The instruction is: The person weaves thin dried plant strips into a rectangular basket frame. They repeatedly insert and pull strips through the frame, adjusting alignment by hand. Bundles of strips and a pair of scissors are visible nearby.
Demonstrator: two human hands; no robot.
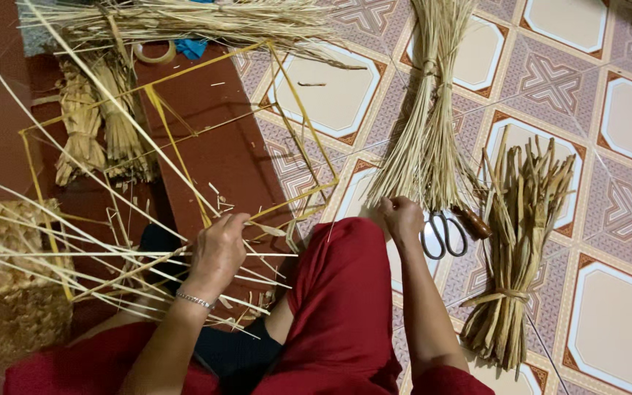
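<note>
Head view: two bare hands among straw and reed bundles on a patterned tile floor

Left hand (217,249) with fingers together, pinching thin pale reed strands (111,256) over a yellow wire frame (177,146) on the red mat (213,146); right hand (401,217) closed on the cut ends of a tied reed bundle (422,139), just beside scissors (444,234); flat dried-leaf bundle (513,249) farther right, woven basket (12,292) at far left, tape roll (153,53) near top
</note>
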